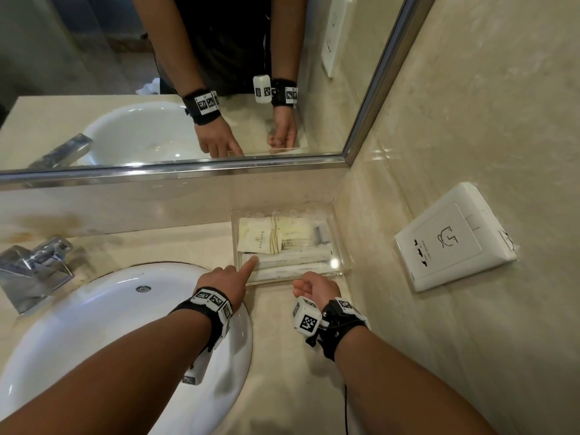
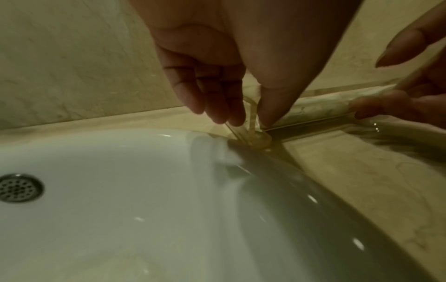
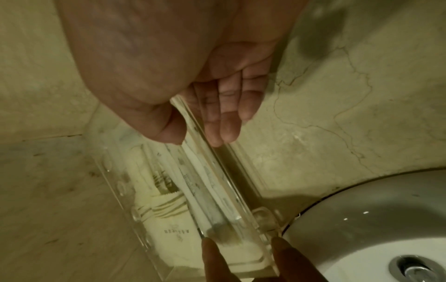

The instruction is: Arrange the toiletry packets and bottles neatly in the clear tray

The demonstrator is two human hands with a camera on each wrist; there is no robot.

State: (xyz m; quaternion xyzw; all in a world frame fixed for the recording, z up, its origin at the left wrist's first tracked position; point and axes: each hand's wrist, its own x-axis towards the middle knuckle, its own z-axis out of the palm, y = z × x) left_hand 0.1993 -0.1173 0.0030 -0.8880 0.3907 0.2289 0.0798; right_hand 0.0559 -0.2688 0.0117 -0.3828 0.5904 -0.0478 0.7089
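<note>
Beige marble is covering the bathroom bench (image 1: 282, 356) and the walls, with a mirror (image 1: 157, 73) hanging at twelve o'clock and a white sink (image 1: 94, 324) sitting at eight o'clock beside a chrome tap (image 1: 34, 265). Near the centre, pushed into the corner at one o'clock from the sink, a clear tray (image 1: 340, 246) is resting on the bench and holding the toiletry packets (image 1: 260, 238): cream sachets lying flat toward the back, long white wrapped items (image 1: 292, 260) lying lengthwise along the front. No bottles are showing. The left hand (image 1: 224, 282) is reaching in from seven o'clock, its index finger extended into the tray's near left corner and touching the end of a long packet, the thumb resting outside the corner wall; the other fingers (image 2: 217, 99) are hanging loosely, gripping nothing. This is probably nudging the packet straight against the front wall. The right hand (image 1: 314, 287) is sitting at the tray's front edge at five o'clock, thumb inside the wall and fingers (image 3: 224, 118) outside, pinching the front wall, seemingly steadying the tray so that it is not sliding. Small printed writing is showing on one sachet, but it is too small to read. A white wall socket plate (image 1: 452, 243) at three o'clock is bearing a shaver-style line drawing.
</note>
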